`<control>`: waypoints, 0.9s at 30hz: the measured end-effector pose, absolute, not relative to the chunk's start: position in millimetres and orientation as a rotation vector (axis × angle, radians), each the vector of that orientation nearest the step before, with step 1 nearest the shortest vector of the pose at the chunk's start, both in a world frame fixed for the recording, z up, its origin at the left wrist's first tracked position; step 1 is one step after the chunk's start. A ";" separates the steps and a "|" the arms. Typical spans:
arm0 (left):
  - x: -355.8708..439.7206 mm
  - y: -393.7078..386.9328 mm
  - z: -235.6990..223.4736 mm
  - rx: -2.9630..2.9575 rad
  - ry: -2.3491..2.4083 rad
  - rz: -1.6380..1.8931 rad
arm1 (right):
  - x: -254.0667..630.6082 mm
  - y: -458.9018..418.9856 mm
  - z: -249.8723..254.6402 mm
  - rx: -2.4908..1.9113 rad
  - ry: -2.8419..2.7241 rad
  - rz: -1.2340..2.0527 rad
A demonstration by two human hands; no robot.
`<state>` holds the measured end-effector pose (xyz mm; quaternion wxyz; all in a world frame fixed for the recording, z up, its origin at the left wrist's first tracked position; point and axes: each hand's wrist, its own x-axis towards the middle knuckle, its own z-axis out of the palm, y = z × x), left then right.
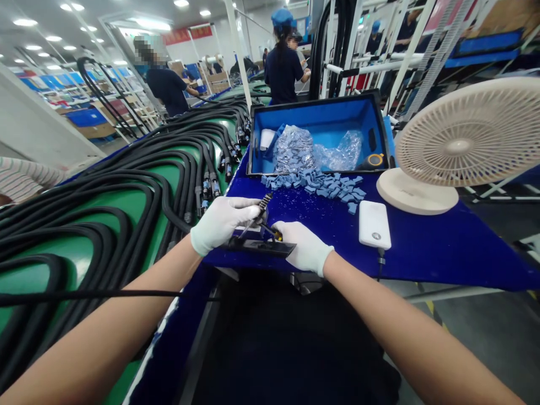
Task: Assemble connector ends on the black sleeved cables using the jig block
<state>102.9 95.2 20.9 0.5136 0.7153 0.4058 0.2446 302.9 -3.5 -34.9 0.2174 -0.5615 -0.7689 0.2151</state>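
My left hand [225,220], in a white glove, pinches a black ridged connector [265,202] between thumb and fingers, its ribbed end pointing up. Close beside it, my gloved right hand [306,246] has its fingers closed around a small black and yellow part [278,235]; the palm hides most of it. A short black cable [266,228] runs between the two hands. Under them, at the table's near edge, lies a dark flat bar [264,247]. Loose blue clips [333,187] are spread behind the hands.
A blue bin [329,121] with plastic bags stands behind the clips. On the right are a white power bank [374,224] and a beige fan [458,146]. Black corrugated hoses [126,191] cover the green table at left. Two people [284,67] stand farther back.
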 end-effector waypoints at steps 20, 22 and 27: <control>111.5 88.1 36.1 1.859 1.027 0.682 | 329.4 -15.5 -29.2 -1.564 -1.922 0.537; 110.7 80.3 39.8 1.979 1.029 0.676 | 317.5 -23.7 -32.5 -1.353 -1.656 0.883; 109.3 65.0 34.7 2.271 0.845 0.381 | 293.5 -28.2 -43.5 -1.151 -1.107 1.233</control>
